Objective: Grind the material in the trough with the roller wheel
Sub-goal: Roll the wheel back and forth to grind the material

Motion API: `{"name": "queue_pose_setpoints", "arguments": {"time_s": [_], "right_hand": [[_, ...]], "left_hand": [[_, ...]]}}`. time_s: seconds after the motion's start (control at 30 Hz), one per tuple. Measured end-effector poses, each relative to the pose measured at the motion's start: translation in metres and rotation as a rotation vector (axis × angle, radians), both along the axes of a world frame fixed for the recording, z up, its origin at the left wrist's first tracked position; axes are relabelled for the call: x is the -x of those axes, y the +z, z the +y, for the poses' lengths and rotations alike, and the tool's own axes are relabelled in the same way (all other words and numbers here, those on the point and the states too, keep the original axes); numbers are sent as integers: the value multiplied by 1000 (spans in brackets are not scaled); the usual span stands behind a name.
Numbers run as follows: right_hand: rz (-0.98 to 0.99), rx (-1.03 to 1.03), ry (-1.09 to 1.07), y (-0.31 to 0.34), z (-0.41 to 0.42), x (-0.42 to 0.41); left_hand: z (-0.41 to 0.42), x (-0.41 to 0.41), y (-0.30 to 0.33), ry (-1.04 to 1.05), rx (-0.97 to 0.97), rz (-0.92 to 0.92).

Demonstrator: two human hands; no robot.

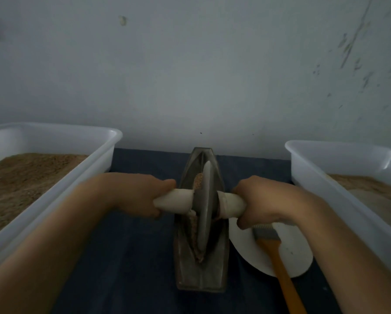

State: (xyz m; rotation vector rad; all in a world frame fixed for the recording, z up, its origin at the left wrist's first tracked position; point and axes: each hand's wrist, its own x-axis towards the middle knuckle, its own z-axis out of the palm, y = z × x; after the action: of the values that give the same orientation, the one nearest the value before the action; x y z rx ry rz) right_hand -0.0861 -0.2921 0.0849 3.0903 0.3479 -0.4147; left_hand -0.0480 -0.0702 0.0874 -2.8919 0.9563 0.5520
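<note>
Dark blue cloth (pixel 131 257) on table, pale scuffed wall (pixel 190 75) behind, trough (pixel 200 275) between two white tubs, left hand (pixel 135 196) and right hand (pixel 264 202) each gripping a wheel (pixel 204 209) handle.

Tubs (pixel 104 159) (pixel 303 168) flank the trough (pixel 190 268) left and right. Bare cloth (pixel 133 257) between left tub and trough; plate (pixel 246 250) with brush (pixel 280 264) fills the right gap.

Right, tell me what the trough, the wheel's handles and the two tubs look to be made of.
Trough: dull grey, mottled surface, likely cast metal or stone. Handles: pale, matte, smooth; probably wood, possibly plastic. Left tub and right tub: white, glossy, slightly translucent walls with rolled rims, so plastic.
</note>
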Motion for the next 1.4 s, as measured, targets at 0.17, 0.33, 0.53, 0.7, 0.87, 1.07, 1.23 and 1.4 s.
{"name": "queue_pose_setpoints", "arguments": {"time_s": [0.17,0.33,0.53,0.7,0.87,1.07,1.23,1.4], "right_hand": [[-181,23,-42,-18,-4,-26],[-549,-8,-83,-40,-9,-48],[-639,-3,-82,-44,-8,-50],[-429,-6,-75,-32,-7,-34],[-129,-1,-11,-17,-6,-12],[-29,36,14,-9,-4,-1],[-141,10,-9,-18,-7,-19],[-247,11,-71,-32,-15,-58]], "left_hand": [[-5,-19,-16,41,53,-171],[-15,-39,-49,93,137,-734],[-15,-43,-56,88,243,-810],[-8,-32,-40,46,144,-610],[-6,-9,-11,-11,26,-186],[-1,2,2,-39,-43,-43],[-4,-12,-11,16,23,-118],[-13,-42,-38,31,95,-634]]}}
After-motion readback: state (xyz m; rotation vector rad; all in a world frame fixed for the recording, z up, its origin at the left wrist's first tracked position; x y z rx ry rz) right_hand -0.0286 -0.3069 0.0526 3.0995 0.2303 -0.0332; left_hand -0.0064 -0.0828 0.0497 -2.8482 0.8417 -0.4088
